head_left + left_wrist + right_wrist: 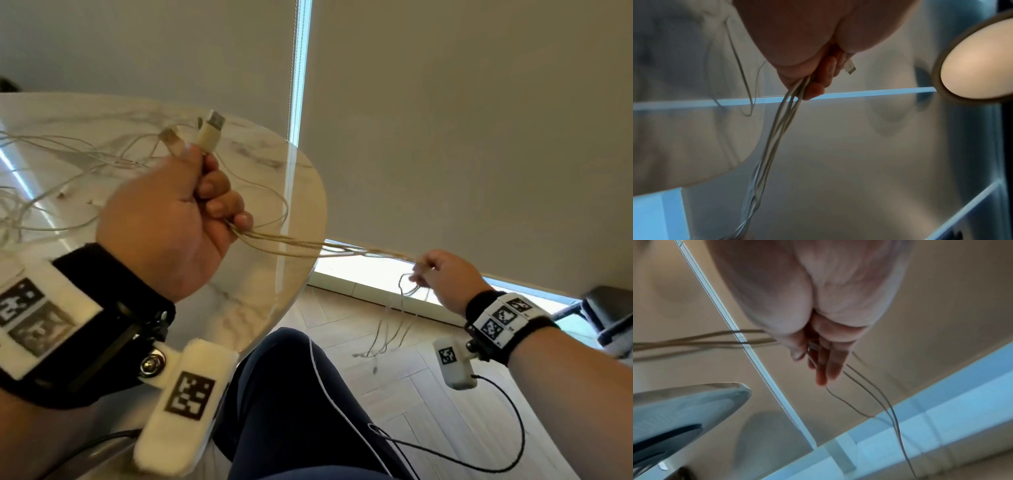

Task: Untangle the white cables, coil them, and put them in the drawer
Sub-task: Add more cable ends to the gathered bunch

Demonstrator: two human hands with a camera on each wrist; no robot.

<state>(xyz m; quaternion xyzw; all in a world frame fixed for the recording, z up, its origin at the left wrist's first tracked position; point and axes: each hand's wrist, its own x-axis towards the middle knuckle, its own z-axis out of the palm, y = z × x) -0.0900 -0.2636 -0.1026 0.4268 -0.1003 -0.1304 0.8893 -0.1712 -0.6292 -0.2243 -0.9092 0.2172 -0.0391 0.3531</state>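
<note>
White cables (291, 241) being pulled straight between gripping left hand (171, 219) and pinching right hand (442, 277); coiling comes next.

Two hands (164, 219) (445, 277), two USB plugs (210, 133) (171, 138), one marble table (239, 308); cable count unclear.

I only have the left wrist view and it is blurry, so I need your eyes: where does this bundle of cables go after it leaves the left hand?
Observer: The cables stretch sideways to the right hand, which pinches them out past the table edge.
Operator: Do they end there?
Observer: No, loose ends hang from that hand toward the floor.
Operator: Is everything in the left hand?
Observer: No, more tangled cable lies on the table behind it.
</note>
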